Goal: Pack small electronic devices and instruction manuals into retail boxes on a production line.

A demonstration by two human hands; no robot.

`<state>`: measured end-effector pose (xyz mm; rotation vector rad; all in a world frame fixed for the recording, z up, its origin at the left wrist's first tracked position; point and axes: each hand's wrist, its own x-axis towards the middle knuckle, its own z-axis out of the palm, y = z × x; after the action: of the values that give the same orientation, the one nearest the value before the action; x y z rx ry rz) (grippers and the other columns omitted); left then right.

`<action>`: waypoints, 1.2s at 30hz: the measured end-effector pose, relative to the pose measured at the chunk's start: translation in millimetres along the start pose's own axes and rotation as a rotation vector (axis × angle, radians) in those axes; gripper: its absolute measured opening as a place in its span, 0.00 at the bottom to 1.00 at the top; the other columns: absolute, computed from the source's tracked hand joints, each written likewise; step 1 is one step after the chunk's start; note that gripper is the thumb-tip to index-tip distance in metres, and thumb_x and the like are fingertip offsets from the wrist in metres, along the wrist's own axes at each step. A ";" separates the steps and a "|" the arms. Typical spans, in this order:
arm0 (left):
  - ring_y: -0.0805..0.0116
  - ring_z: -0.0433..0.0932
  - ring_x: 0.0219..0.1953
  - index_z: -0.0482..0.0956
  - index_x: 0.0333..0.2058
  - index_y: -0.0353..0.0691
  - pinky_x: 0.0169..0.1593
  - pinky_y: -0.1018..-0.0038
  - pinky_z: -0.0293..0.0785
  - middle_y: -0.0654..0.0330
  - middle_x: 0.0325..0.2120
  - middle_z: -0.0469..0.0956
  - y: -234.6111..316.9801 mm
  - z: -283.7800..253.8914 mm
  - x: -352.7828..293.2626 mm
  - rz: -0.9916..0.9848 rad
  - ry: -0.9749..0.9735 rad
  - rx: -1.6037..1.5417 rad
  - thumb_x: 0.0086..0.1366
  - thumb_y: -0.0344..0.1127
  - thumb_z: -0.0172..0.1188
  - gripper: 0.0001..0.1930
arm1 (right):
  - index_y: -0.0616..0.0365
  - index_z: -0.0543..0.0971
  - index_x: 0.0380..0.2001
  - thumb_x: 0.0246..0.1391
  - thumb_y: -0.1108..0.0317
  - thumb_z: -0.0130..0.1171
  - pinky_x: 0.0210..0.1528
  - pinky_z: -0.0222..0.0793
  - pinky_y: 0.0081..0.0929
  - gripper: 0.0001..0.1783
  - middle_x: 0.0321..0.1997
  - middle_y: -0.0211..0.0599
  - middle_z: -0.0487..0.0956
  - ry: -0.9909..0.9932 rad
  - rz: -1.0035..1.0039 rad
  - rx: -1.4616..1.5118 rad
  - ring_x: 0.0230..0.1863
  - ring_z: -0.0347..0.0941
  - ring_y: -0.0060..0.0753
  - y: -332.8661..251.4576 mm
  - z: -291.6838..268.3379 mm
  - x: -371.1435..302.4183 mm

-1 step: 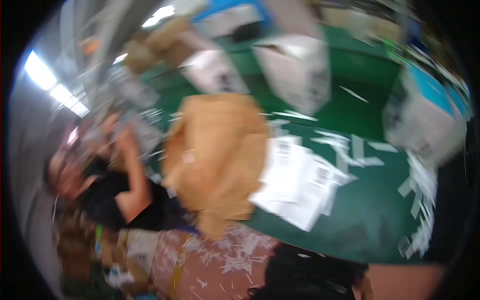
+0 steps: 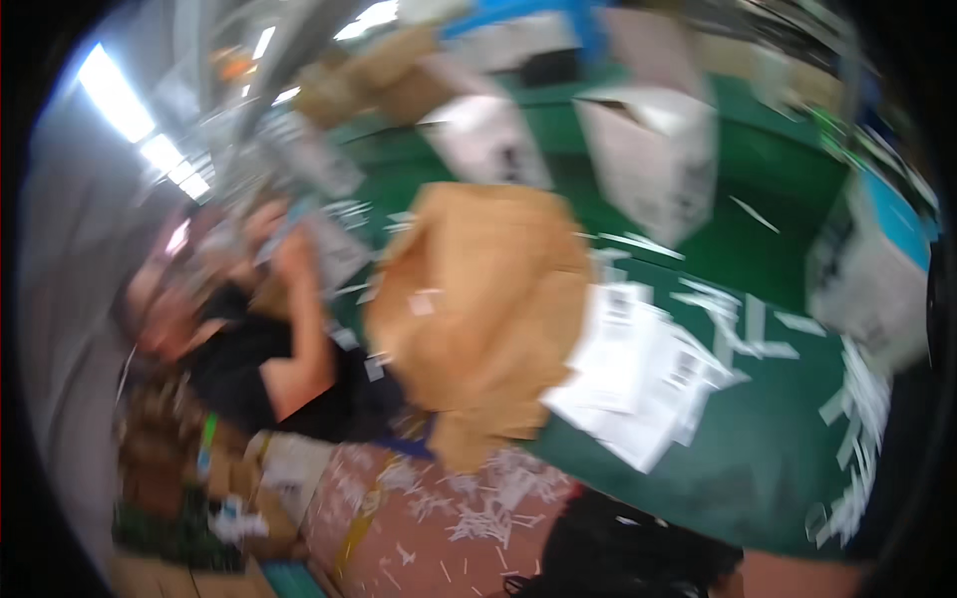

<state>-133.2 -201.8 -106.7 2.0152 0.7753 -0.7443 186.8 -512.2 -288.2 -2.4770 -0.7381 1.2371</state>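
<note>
Neither of my hands can be made out. Black clothing (image 2: 628, 548) shows at the lower edge, with a small blurred patch of skin at its right side and no fingers visible. The nearest things are on the green table: a large crumpled sheet of brown paper (image 2: 488, 289) hangs over its near left edge. Just right of that lies a loose stack of white printed sheets (image 2: 638, 374). Scattered white paper strips (image 2: 738, 314) lie beyond and to the right of the sheets.
At left a co-worker (image 2: 259, 349) in black holds something pale with arms raised. White boxes (image 2: 653, 159) stand across the table's far side, and a white-and-blue box (image 2: 872, 269) at right. Paper scraps (image 2: 488, 508) litter the reddish floor; cartons (image 2: 239, 498) stand at lower left.
The whole view has swung left, so the table, paper and boxes sit farther right in the picture. Nothing on the table has visibly been moved.
</note>
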 end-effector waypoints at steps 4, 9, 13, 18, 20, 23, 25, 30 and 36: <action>0.60 0.83 0.41 0.79 0.50 0.34 0.45 0.69 0.77 0.49 0.36 0.84 9.5 0.4 3.4 0.004 0.104 -0.117 0.69 0.35 0.60 0.14 | 0.58 0.80 0.45 0.58 0.61 0.55 0.45 0.76 0.39 0.16 0.43 0.45 0.85 -0.056 -0.156 -0.137 0.44 0.81 0.49 -86.0 -32.5 44.5; 0.59 0.83 0.41 0.79 0.50 0.34 0.46 0.69 0.77 0.49 0.36 0.84 5.1 0.4 4.2 -0.065 0.152 -0.183 0.69 0.36 0.60 0.15 | 0.58 0.80 0.46 0.58 0.60 0.55 0.45 0.76 0.39 0.17 0.42 0.45 0.84 -0.105 -0.215 -0.267 0.44 0.81 0.50 -132.4 -37.9 78.9; 0.59 0.83 0.41 0.79 0.51 0.34 0.46 0.69 0.77 0.49 0.37 0.84 8.0 -10.2 8.5 -0.097 0.143 -0.189 0.69 0.36 0.60 0.15 | 0.58 0.80 0.46 0.59 0.59 0.55 0.46 0.76 0.40 0.17 0.42 0.45 0.84 -0.104 -0.198 -0.311 0.44 0.81 0.50 -137.8 -48.3 88.9; 0.59 0.83 0.42 0.79 0.51 0.34 0.46 0.69 0.77 0.49 0.37 0.84 -1.3 -27.7 10.4 -0.162 0.116 -0.191 0.69 0.36 0.60 0.16 | 0.58 0.80 0.46 0.59 0.59 0.55 0.46 0.76 0.41 0.18 0.42 0.46 0.84 -0.122 -0.175 -0.330 0.44 0.81 0.51 -145.2 -48.4 99.3; 0.59 0.83 0.42 0.79 0.51 0.34 0.46 0.69 0.77 0.49 0.38 0.84 -3.0 -37.0 9.9 -0.164 0.099 -0.178 0.69 0.36 0.60 0.16 | 0.58 0.80 0.46 0.59 0.58 0.56 0.46 0.76 0.41 0.18 0.42 0.46 0.84 -0.124 -0.156 -0.319 0.44 0.81 0.51 -139.2 -48.0 97.3; 0.59 0.83 0.42 0.79 0.51 0.34 0.46 0.68 0.77 0.49 0.38 0.84 2.4 -47.3 15.6 -0.154 0.068 -0.154 0.69 0.36 0.60 0.16 | 0.58 0.80 0.46 0.59 0.58 0.56 0.47 0.76 0.42 0.18 0.42 0.46 0.84 -0.130 -0.134 -0.301 0.44 0.81 0.51 -129.0 -48.8 93.2; 0.59 0.83 0.42 0.79 0.51 0.34 0.46 0.68 0.77 0.49 0.38 0.84 2.8 -53.0 17.6 -0.155 0.033 -0.136 0.69 0.37 0.60 0.16 | 0.58 0.80 0.46 0.59 0.57 0.56 0.47 0.76 0.42 0.18 0.42 0.46 0.84 -0.132 -0.105 -0.292 0.45 0.81 0.51 -118.3 -46.8 85.6; 0.59 0.83 0.42 0.79 0.52 0.34 0.46 0.68 0.77 0.49 0.39 0.84 -8.0 -67.8 13.1 -0.248 -0.024 -0.083 0.69 0.37 0.60 0.16 | 0.58 0.80 0.47 0.60 0.57 0.56 0.47 0.76 0.43 0.19 0.42 0.47 0.84 -0.148 -0.115 -0.298 0.45 0.81 0.52 -107.9 -40.0 76.7; 0.59 0.83 0.43 0.79 0.52 0.34 0.47 0.68 0.77 0.49 0.39 0.84 -29.2 -105.7 -4.8 -0.403 -0.029 -0.013 0.69 0.37 0.60 0.17 | 0.58 0.80 0.47 0.60 0.56 0.56 0.48 0.76 0.44 0.19 0.42 0.47 0.84 -0.160 -0.170 -0.271 0.45 0.81 0.53 -107.9 -37.5 82.3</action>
<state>-134.8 -99.6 -66.8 1.8516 1.1847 -0.9885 223.9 -377.5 -271.3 -2.4743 -1.2045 1.3604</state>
